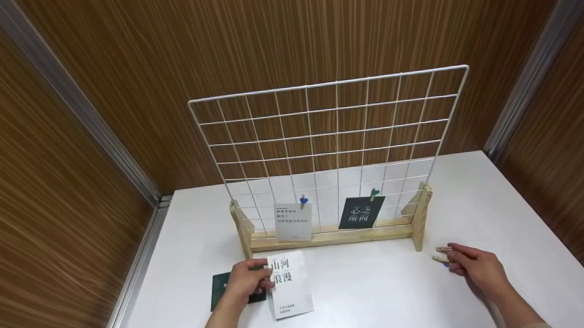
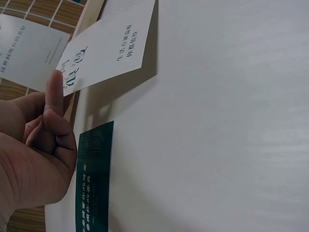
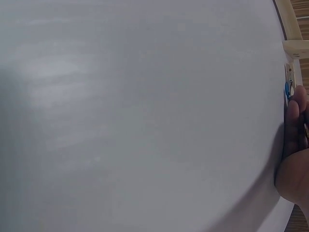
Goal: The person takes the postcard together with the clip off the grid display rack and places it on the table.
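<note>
My left hand [image 1: 245, 283] pinches a white card [image 1: 292, 292] with dark Chinese characters by its left edge. The left wrist view shows this card [image 2: 108, 46] tilted up from the table, its shadow beneath. A dark green card [image 1: 219, 290] lies under the left hand, partly hidden. At the right, my right hand [image 1: 479, 269] pinches the end of a small wooden clothespin [image 1: 442, 249]. Just below is a second clothespin [image 1: 439, 259] with a blue piece, close to the fingertips. The right wrist view cuts off most of the right hand [image 3: 294, 140].
A white wire grid [image 1: 337, 131] stands in a wooden base [image 1: 334, 238] on the white table [image 1: 376, 288]. Clipped low on it are a white card [image 1: 293, 225] with a blue-topped clip and a dark card [image 1: 356, 220] with a green-topped clip. Wood-grain panels [image 1: 316, 35] surround the table.
</note>
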Motion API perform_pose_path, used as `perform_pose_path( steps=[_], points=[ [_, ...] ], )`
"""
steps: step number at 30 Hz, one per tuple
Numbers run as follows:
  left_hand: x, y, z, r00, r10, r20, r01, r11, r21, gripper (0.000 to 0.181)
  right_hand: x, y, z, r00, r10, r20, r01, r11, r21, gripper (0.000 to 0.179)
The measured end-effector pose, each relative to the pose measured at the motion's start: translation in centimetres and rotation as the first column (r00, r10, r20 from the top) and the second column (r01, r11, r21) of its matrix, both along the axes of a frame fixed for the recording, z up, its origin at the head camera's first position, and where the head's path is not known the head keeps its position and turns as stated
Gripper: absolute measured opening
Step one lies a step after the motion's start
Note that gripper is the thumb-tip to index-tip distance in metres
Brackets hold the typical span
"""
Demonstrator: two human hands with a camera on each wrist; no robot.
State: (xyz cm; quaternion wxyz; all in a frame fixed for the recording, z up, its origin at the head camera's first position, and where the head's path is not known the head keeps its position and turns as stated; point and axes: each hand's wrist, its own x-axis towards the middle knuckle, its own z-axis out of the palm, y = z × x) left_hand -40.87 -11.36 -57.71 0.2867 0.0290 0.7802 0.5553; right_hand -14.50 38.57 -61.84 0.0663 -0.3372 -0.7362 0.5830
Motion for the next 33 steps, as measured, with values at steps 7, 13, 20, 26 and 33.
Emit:
perform_pose_path(
  steps=[7,13,20,26,33],
  points=[
    [-0.06,-0.16,-0.05,1.000,0.004,-0.006,-0.005,1.000,-0.012,0.043,-0.06,-0.12,-0.06,1.000,-0.005,0.010,0.005,1.000,0.003,0.053],
    [-0.25,-0.26,0.02,1.000,0.006,-0.006,-0.006,1.000,-0.011,0.044,0.11,-0.23,-0.11,1.000,-0.006,-0.015,0.006,1.000,-0.005,0.053],
    [-0.43,0.00,-0.06,1.000,-0.010,-0.012,0.010,1.000,-0.022,0.045,0.50,-0.27,-0.06,0.999,-0.019,-0.028,0.019,1.000,-0.007,0.053],
    [-0.67,0.17,-0.20,1.000,-0.022,-0.009,0.022,0.999,-0.024,0.045,0.47,-0.16,-0.04,1.000,-0.020,-0.012,0.020,1.000,-0.001,0.054],
    [-0.75,0.39,-0.23,0.999,-0.038,0.000,0.038,0.999,-0.023,0.044,0.45,-0.06,0.03,1.000,-0.026,0.009,0.026,0.999,-0.025,0.055]
  ],
)
